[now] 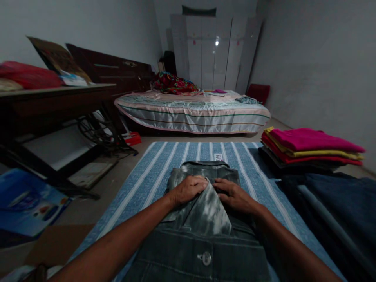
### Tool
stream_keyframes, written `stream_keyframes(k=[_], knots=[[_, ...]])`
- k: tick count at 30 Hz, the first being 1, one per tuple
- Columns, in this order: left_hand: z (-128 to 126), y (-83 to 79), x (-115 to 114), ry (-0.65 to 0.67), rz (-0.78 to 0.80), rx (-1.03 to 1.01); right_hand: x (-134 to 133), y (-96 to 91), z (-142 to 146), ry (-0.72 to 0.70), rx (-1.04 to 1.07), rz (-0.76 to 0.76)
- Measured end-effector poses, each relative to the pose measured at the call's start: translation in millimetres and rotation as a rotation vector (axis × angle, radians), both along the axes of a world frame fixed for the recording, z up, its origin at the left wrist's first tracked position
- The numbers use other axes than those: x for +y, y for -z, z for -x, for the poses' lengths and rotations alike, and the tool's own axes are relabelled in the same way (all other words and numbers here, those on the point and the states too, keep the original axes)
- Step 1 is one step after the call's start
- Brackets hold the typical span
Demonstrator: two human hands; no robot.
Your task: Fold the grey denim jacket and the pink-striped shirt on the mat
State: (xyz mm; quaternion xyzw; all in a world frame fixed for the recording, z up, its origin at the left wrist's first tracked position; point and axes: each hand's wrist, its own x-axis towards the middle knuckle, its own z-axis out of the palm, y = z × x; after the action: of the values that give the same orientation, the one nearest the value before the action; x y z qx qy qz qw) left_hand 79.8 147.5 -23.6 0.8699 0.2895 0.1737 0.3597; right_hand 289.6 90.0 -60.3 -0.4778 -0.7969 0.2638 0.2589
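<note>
A dark grey-green denim garment with pale marbled patches lies partly folded on a blue-and-white striped cloth. Its near end has a wide band with a metal button. A pointed flap of the fabric stands out in the middle. My left hand is closed on the top of this flap, fingers bent over it. Just right of the flap, my right hand rests on the garment with its fingers stretched out and slightly apart. The undersides of both hands are hidden.
On the right are folded bright clothes in a stack and dark folded jeans. The striped cloth spreads beneath. A bed stands ahead; a sewing-machine table and a blue box are at left.
</note>
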Motion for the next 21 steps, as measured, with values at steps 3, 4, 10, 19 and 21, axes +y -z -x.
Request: stream_keyframes(k=[3, 4, 10, 19, 21], knots=[[9, 1.4, -3, 0.038, -0.198, 0.055, -2, -7.1, 0, 0.11, 0.224, -0.017], [12, 3.2, -4, 0.047, -0.255, 0.087, -3, -8.6, 3, 0.112, 0.216, -0.054], [17, 19.1, -3, 0.108, -0.323, 0.19, 0, 6.0, 25, 0.009, -0.223, -0.205], [41, -3.0, -17, -0.217, -0.028, 0.003, -23, -6.9, -2, 0.245, 0.184, -0.059], [59, -15.1, -34, -0.326, 0.03, 0.07, -50, -18.7, -13, 0.34, 0.269, 0.072]])
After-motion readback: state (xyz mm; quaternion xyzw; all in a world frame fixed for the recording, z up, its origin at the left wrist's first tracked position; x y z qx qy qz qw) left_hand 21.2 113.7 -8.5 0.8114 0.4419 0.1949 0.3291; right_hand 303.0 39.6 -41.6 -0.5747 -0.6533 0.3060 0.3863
